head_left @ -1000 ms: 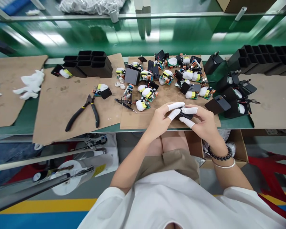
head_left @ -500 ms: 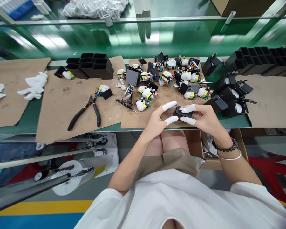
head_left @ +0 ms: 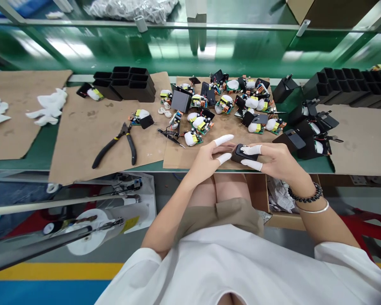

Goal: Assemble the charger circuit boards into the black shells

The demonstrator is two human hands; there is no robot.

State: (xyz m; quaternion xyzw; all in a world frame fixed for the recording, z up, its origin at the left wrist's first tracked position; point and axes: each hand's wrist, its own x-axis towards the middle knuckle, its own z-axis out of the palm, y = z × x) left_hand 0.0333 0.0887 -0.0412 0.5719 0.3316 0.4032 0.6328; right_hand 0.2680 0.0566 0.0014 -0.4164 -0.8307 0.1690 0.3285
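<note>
At the table's front edge stands a small black plastic case, its recessed top face upward. My right hand grips it from the right, a finger in a white cot on the top and the thumb against the near side. My left hand is on the left with fingers spread; its thumb tip lies at the case's left side, and whether it presses there I cannot tell. Behind both hands lie several circuit boards with white blobs and yellow parts. Tweezers rest left of them.
Cutting pliers lie with handles apart on the cardboard. Black open cases stand in rows at the left and right. Several part-filled cases stand beside my right hand. White gloves lie far left.
My right hand has shifted slightly right, keeping its hold on the case. The left thumb has moved a little left, showing more of the case's side. The camera view has shifted slightly.
</note>
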